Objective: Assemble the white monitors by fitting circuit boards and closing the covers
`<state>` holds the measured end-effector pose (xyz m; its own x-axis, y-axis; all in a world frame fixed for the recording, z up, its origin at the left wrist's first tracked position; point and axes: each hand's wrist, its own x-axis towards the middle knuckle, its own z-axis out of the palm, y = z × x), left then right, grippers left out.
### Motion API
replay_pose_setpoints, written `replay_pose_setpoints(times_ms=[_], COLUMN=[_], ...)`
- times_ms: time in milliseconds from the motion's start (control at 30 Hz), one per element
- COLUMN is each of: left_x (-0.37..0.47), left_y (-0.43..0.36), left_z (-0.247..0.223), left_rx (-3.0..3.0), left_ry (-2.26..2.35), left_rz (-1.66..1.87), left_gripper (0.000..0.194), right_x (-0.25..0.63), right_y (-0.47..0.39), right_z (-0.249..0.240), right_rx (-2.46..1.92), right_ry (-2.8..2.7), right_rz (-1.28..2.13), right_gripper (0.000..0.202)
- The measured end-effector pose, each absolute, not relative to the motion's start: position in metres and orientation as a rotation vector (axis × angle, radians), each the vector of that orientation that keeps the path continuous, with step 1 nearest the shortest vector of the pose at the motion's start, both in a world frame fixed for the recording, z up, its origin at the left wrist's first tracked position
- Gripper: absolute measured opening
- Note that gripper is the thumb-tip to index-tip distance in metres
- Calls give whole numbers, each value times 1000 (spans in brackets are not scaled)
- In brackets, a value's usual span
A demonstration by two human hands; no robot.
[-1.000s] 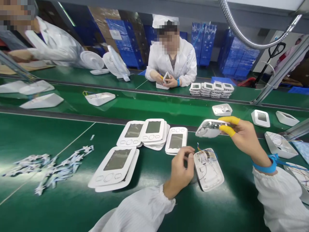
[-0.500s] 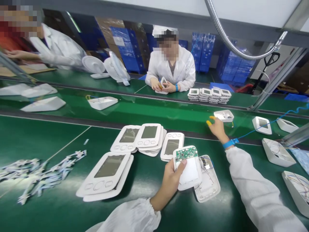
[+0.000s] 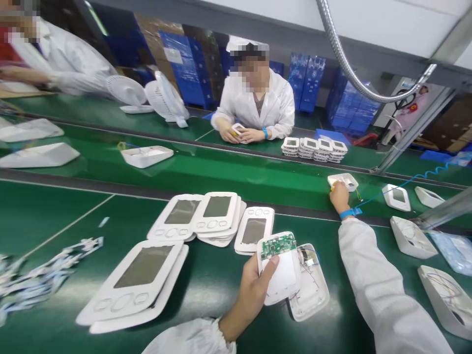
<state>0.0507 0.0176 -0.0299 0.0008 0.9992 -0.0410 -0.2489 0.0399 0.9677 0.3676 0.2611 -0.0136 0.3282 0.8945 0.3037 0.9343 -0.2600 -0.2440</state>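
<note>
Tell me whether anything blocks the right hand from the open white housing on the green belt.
Nothing visible does: the right hand is at the near-left rim of the open white housing, though whether it grips is unclear. The blue cord runs off to the right from the wristband, not across the housing.

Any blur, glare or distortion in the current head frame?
Head view: strips at the left look smeared; head view: soft sheen on the table; head view: panel in the left hand fairly sharp; head view: nearest left stack looks stretched, probably by the wide lens.
</note>
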Motion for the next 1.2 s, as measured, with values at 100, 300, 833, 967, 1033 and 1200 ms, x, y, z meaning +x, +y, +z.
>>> replay_pose_setpoints(times_ms=[100, 300, 833, 967, 1033, 1200], left_x=[48, 46, 48, 50, 49, 45], left_y=[13, 3, 2, 2, 1, 1], left_z=[-28, -18, -15, -16, -17, -17], left_rx=[1003, 1048, 893, 887, 882, 856], left_ry=[1054, 1056, 864, 878, 905, 1011], left_rz=[1275, 1210, 1240, 1260, 1286, 1359], left_gripper=[51, 53, 46, 47, 47, 46], right_x=[387, 428, 380, 295, 267, 249], right_y=[232, 103, -44, 2, 23, 43], right_z=[-17, -28, -34, -4, 3, 0], right_rx=[-2203, -2047, -1513, -1147, -1147, -1088], right_ry=[-1652, -1807, -1794, -2096, -2217, -2278], right_rz=[-240, -389, -639, -331, -238, -42], right_gripper=[33, 31, 55, 50, 42, 26])
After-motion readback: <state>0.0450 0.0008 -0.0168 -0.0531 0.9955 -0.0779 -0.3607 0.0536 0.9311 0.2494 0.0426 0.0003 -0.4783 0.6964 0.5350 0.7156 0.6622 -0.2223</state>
